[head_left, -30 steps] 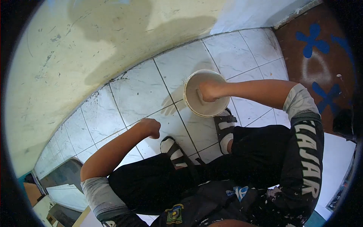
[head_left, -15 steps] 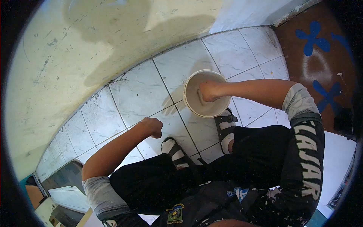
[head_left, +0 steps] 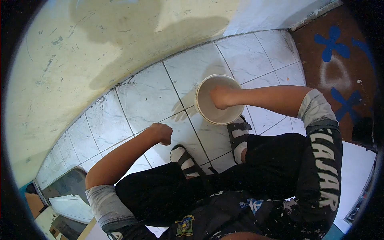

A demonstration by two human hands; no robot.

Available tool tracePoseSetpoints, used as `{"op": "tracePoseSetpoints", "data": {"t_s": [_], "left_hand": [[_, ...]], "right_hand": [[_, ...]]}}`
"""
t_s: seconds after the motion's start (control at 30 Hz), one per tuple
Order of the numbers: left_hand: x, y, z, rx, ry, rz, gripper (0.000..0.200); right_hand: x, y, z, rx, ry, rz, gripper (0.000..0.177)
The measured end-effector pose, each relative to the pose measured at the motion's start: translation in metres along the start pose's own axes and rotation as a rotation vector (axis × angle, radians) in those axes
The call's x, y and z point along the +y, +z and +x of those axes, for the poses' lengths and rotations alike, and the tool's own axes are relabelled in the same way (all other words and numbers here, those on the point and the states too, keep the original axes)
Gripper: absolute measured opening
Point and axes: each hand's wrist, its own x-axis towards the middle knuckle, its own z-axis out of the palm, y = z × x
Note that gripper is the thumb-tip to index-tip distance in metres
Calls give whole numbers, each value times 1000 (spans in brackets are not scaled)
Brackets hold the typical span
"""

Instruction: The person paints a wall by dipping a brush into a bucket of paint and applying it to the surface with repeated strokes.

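Observation:
My right hand [head_left: 222, 97] reaches down inside a whitish round bucket [head_left: 199, 105], its fingers curled and closed. What they hold, if anything, is hidden below the hand. The bucket stands upright on the tiled floor, just beyond my right sandal [head_left: 239, 138], and its inner wall looks pale and coated. My left hand [head_left: 161, 134] hangs in the air over the floor, left of the bucket and apart from it. Its fingers are curled in, and nothing shows in them.
White floor tiles [head_left: 146, 94] run up to a scuffed yellowish wall [head_left: 80, 52]. A brown panel with blue flower shapes [head_left: 332, 44] is at the upper right. My left sandal [head_left: 186, 162] rests on the tiles. Grey and white objects [head_left: 72, 206] lie at the lower left.
My right hand has shifted slightly inside the bucket. A thin pale edge seen beside its fingers earlier no longer shows. My left hand stays almost where it was.

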Motion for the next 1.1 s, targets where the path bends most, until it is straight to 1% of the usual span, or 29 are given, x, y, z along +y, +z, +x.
{"op": "tracePoseSetpoints", "data": {"t_s": [0.07, 0.13, 0.27, 0.33, 0.47, 0.53, 0.57, 0.63, 0.67, 0.77, 0.8, 0.87, 0.9, 0.97, 1.0, 1.07, 1.1], "left_hand": [[0, -1, -1, 9, -5, -7, 35], [0, -2, -1, 4, 4, -4, 35], [-3, 4, 4, 21, 11, -20, 35], [-4, 5, 7, 17, 9, -9, 36], [-6, 9, 8, 11, 16, -9, 36], [-6, 9, 8, 21, 33, -27, 35], [-6, 6, 6, 1, 29, -25, 34], [-5, 5, 8, -1, 34, -23, 34], [-5, 4, 8, -10, 37, -18, 34], [-5, 2, 13, -2, 47, -14, 34], [-5, 1, 13, 2, 49, -12, 34], [-4, -2, 11, 2, 38, -34, 36], [-5, -3, 13, 8, 38, -31, 36], [-5, -1, 18, -24, 32, -24, 38], [-4, -2, 18, -20, 28, -21, 38], [-3, -6, 18, -62, 35, -8, 40], [-4, -2, 22, -41, 19, -12, 39]], "right_hand": [[-2, -3, -4, 16, -29, -50, 29], [-2, -6, -4, -49, -87, -14, 25], [-5, -36, -25, -106, -56, -92, 22], [9, -52, -38, -172, -9, 215, 21], [37, -80, -73, -209, -16, 252, 23], [59, -83, -92, -236, -137, 441, 27], [69, -84, -102, -233, -133, 436, 27], [86, -81, -121, -306, -132, 676, 25], [96, -78, -128, -302, -130, 673, 25], [127, -65, -143, -370, -151, 979, 23], [136, -58, -147, -367, -147, 978, 23], [149, -45, -152, -330, -153, 1260, 26], [152, -38, -152, -324, -151, 1257, 26], [154, -19, -150, -366, -113, 1536, 30], [154, -9, -149, -361, -115, 1535, 30], [150, 11, -148, -428, -157, 1774, 33], [147, 20, -148, -436, -184, 1775, 43]]}}
